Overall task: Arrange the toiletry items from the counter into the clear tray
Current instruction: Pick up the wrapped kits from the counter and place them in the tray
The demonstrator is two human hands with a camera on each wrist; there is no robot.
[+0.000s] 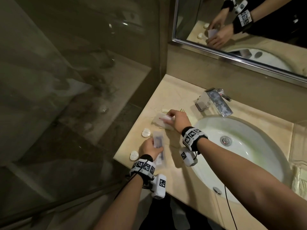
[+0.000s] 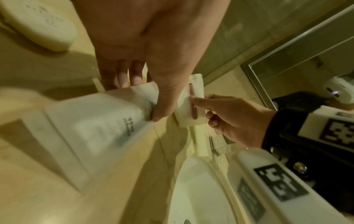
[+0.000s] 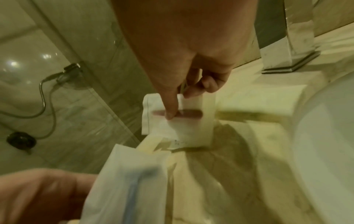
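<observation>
Now, near the counter's [image 1: 167, 97] left edge, the left hand [image 1: 149, 149] pinches a blue toothbrush packet [image 1: 158, 143] between thumb and fingers, while the right hand [image 1: 178, 120] pinches a red-marked white packet [image 1: 163, 122] closer to the wall. The clear tray cannot be made out.

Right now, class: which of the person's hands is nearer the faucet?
Right. The right hand pinches a packet just left of the faucet; the left hand works by the counter's front edge.
</observation>
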